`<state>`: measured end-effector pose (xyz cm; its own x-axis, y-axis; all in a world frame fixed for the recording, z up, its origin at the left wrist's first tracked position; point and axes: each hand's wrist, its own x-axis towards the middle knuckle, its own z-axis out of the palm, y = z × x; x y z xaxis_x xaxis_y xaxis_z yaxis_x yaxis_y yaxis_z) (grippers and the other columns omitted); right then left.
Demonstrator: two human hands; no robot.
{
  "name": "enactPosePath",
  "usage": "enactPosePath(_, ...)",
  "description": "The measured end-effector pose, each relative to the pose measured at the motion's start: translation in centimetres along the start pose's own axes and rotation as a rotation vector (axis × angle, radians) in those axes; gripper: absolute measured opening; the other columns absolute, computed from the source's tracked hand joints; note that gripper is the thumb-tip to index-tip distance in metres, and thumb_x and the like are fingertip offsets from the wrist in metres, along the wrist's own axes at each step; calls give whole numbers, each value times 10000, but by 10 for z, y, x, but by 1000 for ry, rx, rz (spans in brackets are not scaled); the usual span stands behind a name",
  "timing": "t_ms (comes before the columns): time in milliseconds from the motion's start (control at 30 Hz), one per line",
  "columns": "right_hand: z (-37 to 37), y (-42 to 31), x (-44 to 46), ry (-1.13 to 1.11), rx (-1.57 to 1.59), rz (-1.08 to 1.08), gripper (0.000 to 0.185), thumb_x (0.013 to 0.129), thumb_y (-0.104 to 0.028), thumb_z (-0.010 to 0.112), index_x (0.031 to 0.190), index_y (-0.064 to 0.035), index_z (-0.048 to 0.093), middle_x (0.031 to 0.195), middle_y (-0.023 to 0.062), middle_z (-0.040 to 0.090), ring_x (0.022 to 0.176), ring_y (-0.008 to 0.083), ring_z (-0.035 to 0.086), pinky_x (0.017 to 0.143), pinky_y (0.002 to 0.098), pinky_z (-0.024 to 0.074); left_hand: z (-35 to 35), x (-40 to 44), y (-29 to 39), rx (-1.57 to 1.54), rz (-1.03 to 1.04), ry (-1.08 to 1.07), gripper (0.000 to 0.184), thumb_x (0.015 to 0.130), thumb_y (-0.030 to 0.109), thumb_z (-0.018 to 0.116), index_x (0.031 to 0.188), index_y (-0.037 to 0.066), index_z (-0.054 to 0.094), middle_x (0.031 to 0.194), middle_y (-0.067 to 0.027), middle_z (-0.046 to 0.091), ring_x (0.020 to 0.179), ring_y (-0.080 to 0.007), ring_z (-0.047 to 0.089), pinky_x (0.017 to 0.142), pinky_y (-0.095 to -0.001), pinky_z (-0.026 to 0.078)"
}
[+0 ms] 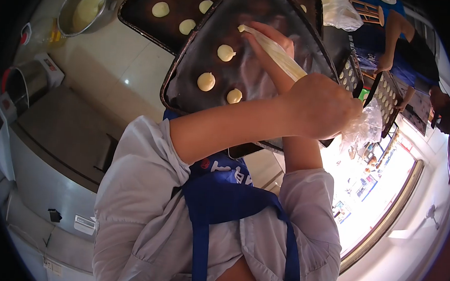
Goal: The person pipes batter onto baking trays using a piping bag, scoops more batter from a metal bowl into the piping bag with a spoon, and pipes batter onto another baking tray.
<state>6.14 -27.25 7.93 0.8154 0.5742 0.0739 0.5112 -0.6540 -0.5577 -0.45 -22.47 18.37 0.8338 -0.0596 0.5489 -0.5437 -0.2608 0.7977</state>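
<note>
My left hand (319,105) is closed round the full part of a clear plastic piping bag (276,55) of pale yellow batter, its loose top (364,124) bunching out behind the fist. My left forearm crosses over my right one. Near the tip, the fingers of my right hand (272,39) are wrapped about the bag. A small blob of batter (241,28) shows at the tip, over a dark baking tray (187,91). Three round batter mounds (206,82) lie on that tray.
Another dark tray (140,16) with several mounds lies behind at the left. A metal bowl (85,9) of batter stands at the far left. To the right, another person's hand (384,64) holds a tray (386,102) with many small rounds. A plastic bag (341,12) lies at the back.
</note>
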Motion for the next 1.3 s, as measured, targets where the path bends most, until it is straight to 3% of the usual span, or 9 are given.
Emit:
enactPosePath(267,-24,-27,-25,133,69,-90,342,767,-169,717,1088,-74,648,933,92,692,801,182,675,727,266,515,4,-6,22,45,116,-234,121,689,194,608,736,92,564,630,-54,607,567,-251,622,474,-392,460)
enactPosePath(333,-39,-47,-41,188,209,117,352,762,-156,723,1095,-75,645,950,74,692,824,151,661,743,255,503,5,-11,35,74,158,-258,129,707,198,602,731,83,548,633,-58,591,564,-257,614,480,-392,460)
enactPosePath(467,-74,-81,-89,242,437,131,347,765,-125,723,1097,-74,637,968,64,680,845,124,635,750,232,485,21,-25,61,233,200,-93,154,739,215,599,723,98,499,671,-36,529,619,-210,577,557,-357,452)
enactPosePath(567,-85,-78,-130,227,-184,-90,292,785,-75,697,1066,-37,625,963,62,664,862,114,610,759,232,475,5,-32,90,488,180,-55,203,689,215,656,751,113,491,729,-15,531,708,-186,546,635,-326,412)
enactPosePath(767,-80,-69,-187,-84,562,-223,252,802,-84,682,1046,-48,632,958,62,664,877,126,616,781,250,474,-12,-68,143,428,-7,-161,321,673,279,725,885,88,577,768,-26,541,747,-216,543,690,-328,399)
enactPosePath(967,-112,-62,-221,-222,773,-317,219,816,-91,669,1030,-57,637,954,63,664,888,137,620,800,264,473,-10,-118,189,631,-111,106,275,673,205,722,873,56,605,823,-81,599,736,-277,581,660,-368,467)
enactPosePath(1067,-145,-65,-232,-552,1215,-98,230,814,-60,627,1034,4,606,985,56,632,911,124,588,804,294,473,-8,-152,195,849,-222,146,233,655,140,713,839,64,591,793,-66,574,720,-260,574,629,-345,475)
enactPosePath(1233,-148,-68,-240,-736,1508,-295,275,813,-19,535,1086,-4,569,980,83,624,859,128,573,797,256,442,-6,-206,195,1082,-251,281,214,651,82,687,853,62,619,830,-59,587,735,-269,572,643,-365,471)
enactPosePath(1300,-145,-77,-243,-872,1575,8,204,865,-79,516,1046,-5,574,966,77,619,856,136,577,764,260,447,-10,-214,195,1071,-274,328,218,645,80,687,854,60,626,848,-61,591,751,-272,572,654,-369,469)
